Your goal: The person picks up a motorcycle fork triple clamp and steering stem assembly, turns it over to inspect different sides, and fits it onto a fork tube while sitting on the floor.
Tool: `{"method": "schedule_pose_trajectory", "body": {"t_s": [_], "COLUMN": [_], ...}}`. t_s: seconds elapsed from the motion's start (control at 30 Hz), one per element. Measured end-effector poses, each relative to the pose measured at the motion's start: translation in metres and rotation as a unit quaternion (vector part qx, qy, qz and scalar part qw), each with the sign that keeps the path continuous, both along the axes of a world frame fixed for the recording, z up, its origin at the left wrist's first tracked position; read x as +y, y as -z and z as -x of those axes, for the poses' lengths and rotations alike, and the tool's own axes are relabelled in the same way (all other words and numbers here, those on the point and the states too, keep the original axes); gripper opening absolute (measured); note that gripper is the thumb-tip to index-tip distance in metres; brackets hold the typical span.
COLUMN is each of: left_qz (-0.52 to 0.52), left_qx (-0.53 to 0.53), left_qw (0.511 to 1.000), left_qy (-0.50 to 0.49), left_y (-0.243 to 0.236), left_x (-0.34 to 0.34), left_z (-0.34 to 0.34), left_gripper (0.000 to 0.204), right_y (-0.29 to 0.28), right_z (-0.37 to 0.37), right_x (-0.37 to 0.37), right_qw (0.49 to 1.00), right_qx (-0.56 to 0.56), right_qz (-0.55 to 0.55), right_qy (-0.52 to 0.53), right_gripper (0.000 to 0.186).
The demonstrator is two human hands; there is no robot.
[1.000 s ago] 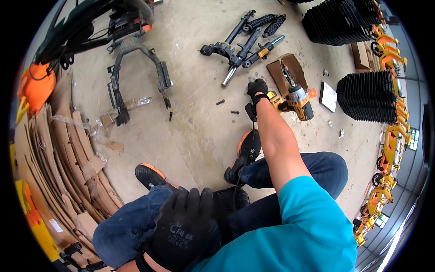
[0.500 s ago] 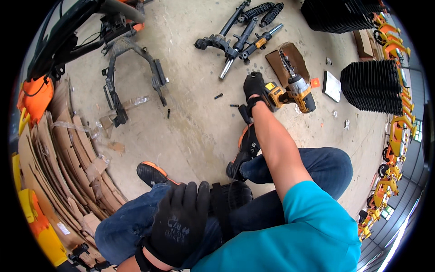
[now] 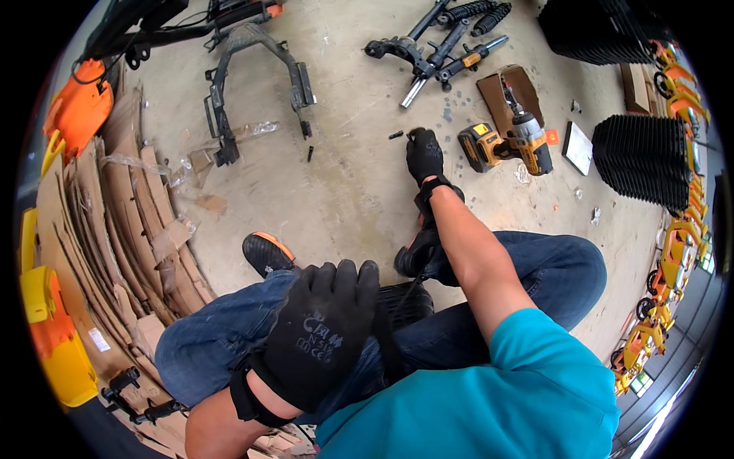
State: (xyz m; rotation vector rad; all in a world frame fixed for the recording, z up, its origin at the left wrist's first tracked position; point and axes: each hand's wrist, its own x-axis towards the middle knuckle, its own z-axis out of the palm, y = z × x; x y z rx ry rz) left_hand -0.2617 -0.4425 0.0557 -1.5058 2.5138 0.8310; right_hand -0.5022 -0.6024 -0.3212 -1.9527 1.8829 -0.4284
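My right hand (image 3: pixel 425 155), in a black glove, is low over the floor with its fingers curled downward. What its fingertips close on, if anything, is hidden. Just left of the fingertips lies a small black bolt-like piece (image 3: pixel 395 135). A yellow and black cordless impact wrench (image 3: pixel 505 145) with a long bit rests to the right, apart from the hand. My left hand (image 3: pixel 325 329), gloved in black too, lies flat on my left thigh, fingers extended and holding nothing.
Another small black piece (image 3: pixel 310 154) lies near a black metal frame (image 3: pixel 218 99). Fork parts (image 3: pixel 436 65) and shock absorbers (image 3: pixel 491 19) sit farther off. Flattened cardboard (image 3: pixel 122 237) is stacked at left. Black ribbed parts (image 3: pixel 641 162) and a white box (image 3: pixel 578 148) stand right.
My right hand has moved left and nearer to me, away from the impact wrench, over a small black piece that showed before. The left hand stays on my thigh. The view has shifted slightly.
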Motion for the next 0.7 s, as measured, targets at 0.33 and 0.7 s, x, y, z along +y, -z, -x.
{"method": "schedule_pose_trajectory", "body": {"t_s": [0.33,0.7], "left_qz": [-0.008,0.009], "left_qx": [-0.022,0.001], "left_qw": [1.000,1.000], "left_qy": [0.000,-0.007], "left_y": [-0.001,-0.001], "left_x": [0.002,-0.006], "left_z": [-0.001,-0.003], "left_gripper": [0.046,0.040], "right_y": [0.006,0.003], "right_z": [-0.029,-0.197], "right_x": [-0.024,0.030], "right_qw": [0.991,0.957], "right_qx": [0.091,-0.068], "right_qz": [-0.023,-0.145], "right_qy": [-0.097,-0.242], "right_gripper": [0.017,0.027]}}
